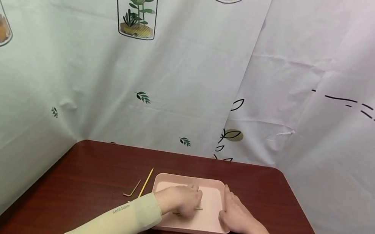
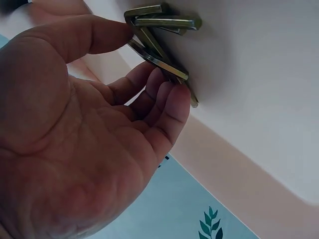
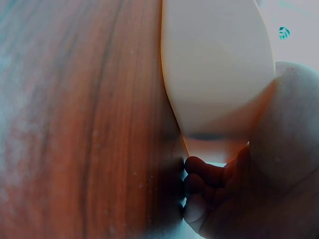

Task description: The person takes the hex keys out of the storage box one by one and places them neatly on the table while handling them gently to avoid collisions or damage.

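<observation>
A pink rectangular tray (image 1: pixel 213 198) lies on the table. My left hand (image 1: pixel 187 201) reaches into it, palm down. In the left wrist view, the thumb and curled fingertips of that hand (image 2: pixel 84 134) pinch several brass-coloured hex keys (image 2: pixel 164 57) bunched against the tray floor. From the head, only the end of one key (image 1: pixel 199 208) sticks out beside the hand. My right hand (image 1: pixel 237 215) holds the tray's right side, thumb over the rim and fingers along the outer wall. The right wrist view shows its fingers (image 3: pixel 197 186) low against the tray wall (image 3: pixel 214 59).
Left of the tray, a bent hex key (image 1: pixel 133 190) and a thin yellow stick like a pencil (image 1: pixel 146 181) lie on the dark red wooden table (image 1: pixel 99 172). My left sleeve hides part of the table there. A white printed curtain (image 1: pixel 183 93) hangs behind and at both sides.
</observation>
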### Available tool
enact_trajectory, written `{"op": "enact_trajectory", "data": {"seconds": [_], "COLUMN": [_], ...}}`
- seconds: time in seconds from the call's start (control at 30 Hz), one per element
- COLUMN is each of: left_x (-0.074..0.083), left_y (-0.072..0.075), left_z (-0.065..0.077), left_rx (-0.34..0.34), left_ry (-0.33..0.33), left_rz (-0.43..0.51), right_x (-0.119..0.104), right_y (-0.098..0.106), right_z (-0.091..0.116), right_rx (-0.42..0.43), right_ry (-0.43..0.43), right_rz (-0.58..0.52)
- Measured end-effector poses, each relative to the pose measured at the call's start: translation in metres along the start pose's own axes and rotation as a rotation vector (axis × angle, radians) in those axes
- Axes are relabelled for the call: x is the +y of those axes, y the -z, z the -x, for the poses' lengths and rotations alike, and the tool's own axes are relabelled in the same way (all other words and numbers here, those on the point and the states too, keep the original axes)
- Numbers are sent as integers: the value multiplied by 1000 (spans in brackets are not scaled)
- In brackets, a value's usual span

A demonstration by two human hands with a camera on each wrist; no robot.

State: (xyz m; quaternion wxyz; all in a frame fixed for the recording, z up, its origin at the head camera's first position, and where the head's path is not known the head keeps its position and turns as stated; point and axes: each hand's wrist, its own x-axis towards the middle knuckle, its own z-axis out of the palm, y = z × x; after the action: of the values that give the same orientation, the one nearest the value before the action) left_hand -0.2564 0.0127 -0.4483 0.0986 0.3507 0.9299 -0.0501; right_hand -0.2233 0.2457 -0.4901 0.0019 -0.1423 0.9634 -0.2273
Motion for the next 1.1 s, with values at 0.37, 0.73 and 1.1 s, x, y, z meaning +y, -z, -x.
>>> {"op": "enact_trajectory", "data": {"seconds": [0.37,0.73,1.1], "left_x": [1,-2,-5], "left_y": [-1,2,-1], "left_z": [-1,2,0], "left_rx": [4,9,19], "left_ry": [-25,-47,-52], "left_rz": [-86,-127,-97], "right_x": [1,0,-1], "right_y": [0,2,2], "right_z": [1,0,0], "right_rx": [0,-19,-3], "right_ry": [13,-1,4], "right_rz": [-1,-18,-4]}}
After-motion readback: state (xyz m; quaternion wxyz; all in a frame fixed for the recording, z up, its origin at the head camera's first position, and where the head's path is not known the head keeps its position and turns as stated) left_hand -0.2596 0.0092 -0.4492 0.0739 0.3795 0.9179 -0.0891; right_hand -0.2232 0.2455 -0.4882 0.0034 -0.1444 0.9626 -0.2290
